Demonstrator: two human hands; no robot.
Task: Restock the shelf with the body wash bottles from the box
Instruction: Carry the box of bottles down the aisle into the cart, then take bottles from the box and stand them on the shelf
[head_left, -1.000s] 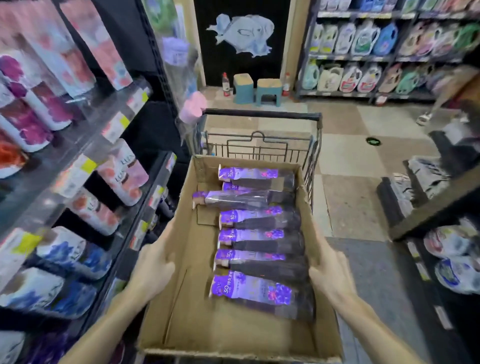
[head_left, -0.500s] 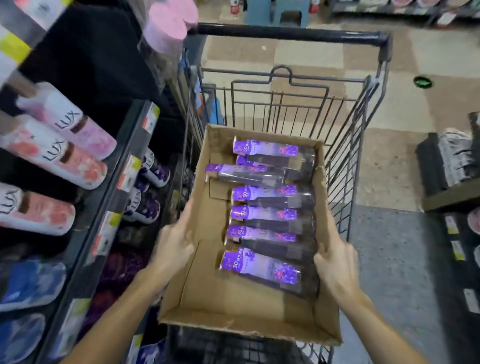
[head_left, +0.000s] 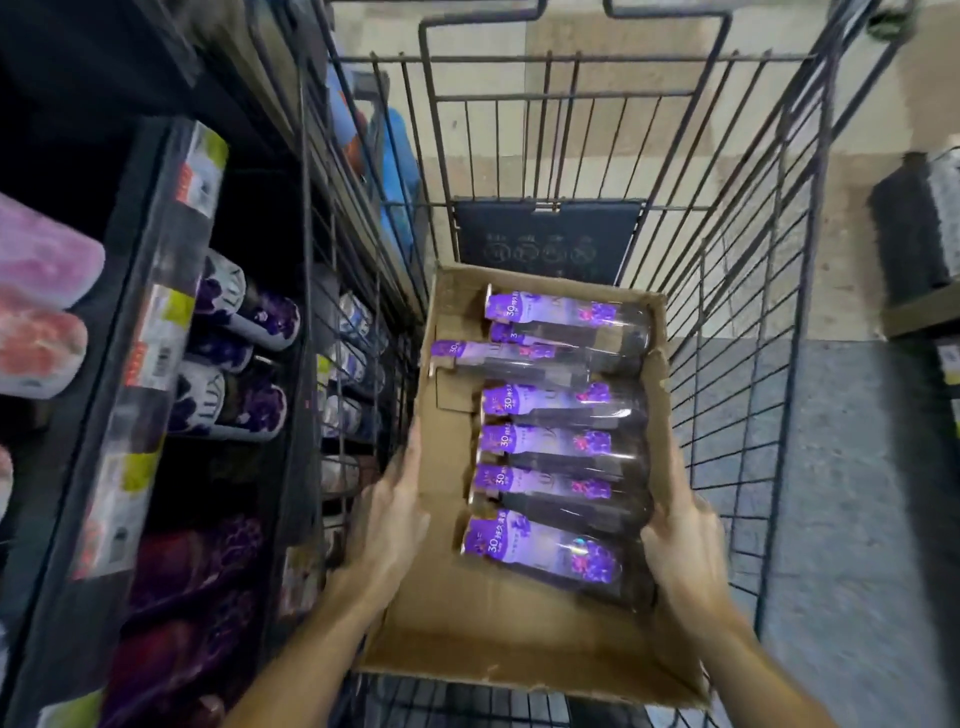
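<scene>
- Left hand (head_left: 387, 525) at lower centre, flat vs the cardboard box's (head_left: 467, 623) left wall, fingers mostly straight.
- Right hand (head_left: 685, 545) grips box's right wall, thumb curled over the rim.
- Box sits inside wire cart (head_left: 727, 260), centre of frame.
- Purple body wash bottles (head_left: 545, 447) lie on their sides in a row along box's right half, caps twd left.
- Shelf (head_left: 156, 332) at left of frame w/ purple and pink bottles, price tags on its edge.
</scene>
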